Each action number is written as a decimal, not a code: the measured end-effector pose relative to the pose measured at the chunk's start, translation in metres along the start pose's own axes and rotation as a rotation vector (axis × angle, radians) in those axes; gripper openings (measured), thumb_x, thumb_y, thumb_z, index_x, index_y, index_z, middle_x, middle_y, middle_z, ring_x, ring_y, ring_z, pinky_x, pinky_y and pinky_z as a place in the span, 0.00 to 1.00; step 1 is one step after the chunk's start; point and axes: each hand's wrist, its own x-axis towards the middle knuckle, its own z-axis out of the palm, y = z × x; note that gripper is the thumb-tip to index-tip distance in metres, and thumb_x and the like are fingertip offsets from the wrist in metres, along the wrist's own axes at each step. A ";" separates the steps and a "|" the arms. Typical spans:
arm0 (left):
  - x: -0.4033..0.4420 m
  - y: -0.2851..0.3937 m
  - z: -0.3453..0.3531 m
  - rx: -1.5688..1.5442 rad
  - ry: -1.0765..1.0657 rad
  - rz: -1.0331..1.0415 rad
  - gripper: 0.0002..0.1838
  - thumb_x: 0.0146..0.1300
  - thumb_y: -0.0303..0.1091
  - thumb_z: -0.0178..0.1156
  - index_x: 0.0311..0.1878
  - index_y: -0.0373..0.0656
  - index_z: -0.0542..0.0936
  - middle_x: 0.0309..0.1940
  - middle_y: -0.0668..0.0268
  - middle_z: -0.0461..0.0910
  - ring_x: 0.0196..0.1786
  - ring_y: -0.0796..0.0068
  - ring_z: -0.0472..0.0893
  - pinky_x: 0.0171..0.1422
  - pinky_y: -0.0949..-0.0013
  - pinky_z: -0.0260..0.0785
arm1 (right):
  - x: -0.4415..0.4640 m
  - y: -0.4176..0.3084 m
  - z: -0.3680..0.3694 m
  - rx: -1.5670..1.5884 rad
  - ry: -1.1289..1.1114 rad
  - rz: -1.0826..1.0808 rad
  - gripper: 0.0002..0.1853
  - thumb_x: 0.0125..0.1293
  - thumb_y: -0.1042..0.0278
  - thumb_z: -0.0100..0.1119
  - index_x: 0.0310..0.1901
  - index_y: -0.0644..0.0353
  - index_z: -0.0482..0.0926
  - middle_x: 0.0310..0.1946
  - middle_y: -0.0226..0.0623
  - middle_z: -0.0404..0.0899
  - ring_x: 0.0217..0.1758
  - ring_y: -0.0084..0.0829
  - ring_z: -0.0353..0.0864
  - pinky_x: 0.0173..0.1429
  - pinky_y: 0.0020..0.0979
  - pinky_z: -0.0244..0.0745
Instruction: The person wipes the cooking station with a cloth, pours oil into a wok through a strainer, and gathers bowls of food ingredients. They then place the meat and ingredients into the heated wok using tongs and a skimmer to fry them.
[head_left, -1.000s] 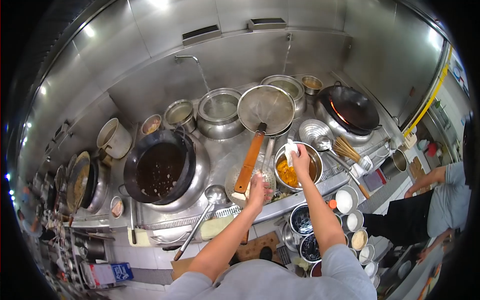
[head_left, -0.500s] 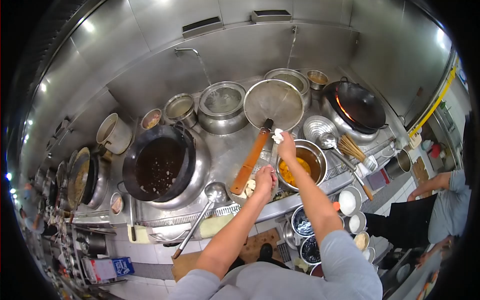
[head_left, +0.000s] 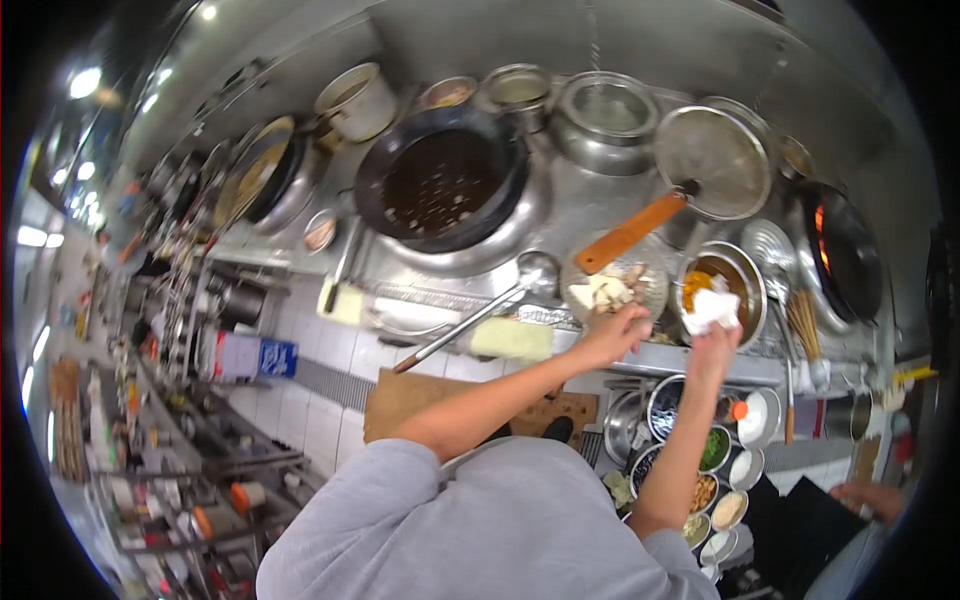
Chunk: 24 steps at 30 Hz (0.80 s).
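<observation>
My right hand (head_left: 715,348) grips a piece of crumpled white cloth or paper (head_left: 712,309) at the near side of a steel pot (head_left: 757,318). Orange food (head_left: 694,288) shows inside the pot, partly covered by the white piece. Close to the near rim of a plate (head_left: 655,288) is my left hand (head_left: 612,337), its fingers loosely bent and apart, with nothing visible in them. Pale cut pieces (head_left: 603,292) lie on that plate. Above it extends the wooden handle (head_left: 632,236) of a large round strainer (head_left: 713,165).
A dark wok (head_left: 440,185) with brown liquid stands left; another wok (head_left: 850,255) with flame showing is right. A ladle (head_left: 480,325) crosses the counter's front edge. Ingredient bowls (head_left: 715,450) stand below right. A perforated skimmer (head_left: 768,245) lies beyond the pot. Another person's hand (head_left: 870,500) is at far right.
The view has swung, shifting the counter rightward and up in the picture. My right hand has come down to the pot with the white piece. My left hand's fingers have loosened beside the plate.
</observation>
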 end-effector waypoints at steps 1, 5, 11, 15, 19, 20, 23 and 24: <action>-0.031 -0.013 -0.010 0.106 0.079 0.125 0.21 0.69 0.43 0.52 0.61 0.45 0.69 0.28 0.64 0.77 0.25 0.72 0.74 0.32 0.67 0.68 | -0.012 -0.006 -0.003 -0.017 -0.034 0.001 0.22 0.62 0.81 0.48 0.59 0.60 0.63 0.57 0.42 0.70 0.57 0.38 0.75 0.55 0.43 0.77; -0.163 -0.082 -0.067 0.424 0.368 -0.022 0.14 0.65 0.38 0.59 0.53 0.49 0.77 0.26 0.61 0.78 0.26 0.67 0.77 0.35 0.64 0.70 | -0.057 -0.011 -0.018 -0.150 -0.027 0.012 0.21 0.66 0.78 0.47 0.61 0.60 0.62 0.56 0.43 0.72 0.52 0.38 0.78 0.46 0.41 0.80; -0.315 -0.218 -0.163 0.404 0.959 -0.153 0.19 0.66 0.44 0.56 0.53 0.40 0.77 0.38 0.60 0.79 0.40 0.69 0.77 0.46 0.66 0.70 | -0.105 0.024 -0.022 -0.164 -0.231 0.312 0.20 0.66 0.74 0.44 0.60 0.55 0.63 0.44 0.38 0.78 0.35 0.31 0.81 0.26 0.32 0.79; -0.323 -0.271 -0.239 0.404 1.046 -0.238 0.22 0.67 0.44 0.54 0.58 0.41 0.73 0.44 0.61 0.77 0.45 0.68 0.76 0.52 0.67 0.68 | -0.153 0.059 0.036 -0.255 -0.307 0.337 0.19 0.62 0.80 0.40 0.55 0.61 0.67 0.45 0.36 0.77 0.39 0.28 0.80 0.33 0.28 0.78; -0.290 -0.268 -0.286 -0.331 0.554 -0.508 0.22 0.70 0.51 0.49 0.57 0.45 0.75 0.38 0.63 0.79 0.39 0.73 0.77 0.46 0.68 0.69 | -0.198 0.110 0.091 -0.351 -0.431 0.421 0.17 0.63 0.79 0.46 0.55 0.62 0.67 0.42 0.35 0.77 0.42 0.25 0.78 0.39 0.26 0.76; -0.284 -0.251 -0.287 -0.495 0.399 -0.555 0.22 0.70 0.52 0.48 0.57 0.46 0.75 0.33 0.64 0.79 0.34 0.75 0.77 0.41 0.69 0.70 | -0.202 0.136 0.093 -0.398 -0.460 0.441 0.17 0.63 0.77 0.47 0.55 0.62 0.67 0.42 0.35 0.77 0.42 0.25 0.78 0.42 0.27 0.75; -0.268 -0.281 -0.290 -0.154 0.074 -0.484 0.26 0.68 0.54 0.51 0.61 0.46 0.71 0.26 0.66 0.76 0.27 0.77 0.76 0.30 0.72 0.69 | -0.209 0.205 0.109 -0.934 -0.541 -0.074 0.15 0.63 0.72 0.52 0.52 0.59 0.72 0.42 0.39 0.78 0.43 0.34 0.79 0.47 0.31 0.73; -0.269 -0.275 -0.279 -0.159 0.058 -0.473 0.26 0.68 0.54 0.51 0.61 0.46 0.71 0.26 0.66 0.76 0.27 0.77 0.76 0.30 0.72 0.69 | -0.216 0.217 0.122 -1.069 -0.510 -0.217 0.16 0.62 0.73 0.53 0.52 0.56 0.72 0.42 0.44 0.77 0.44 0.44 0.79 0.47 0.35 0.74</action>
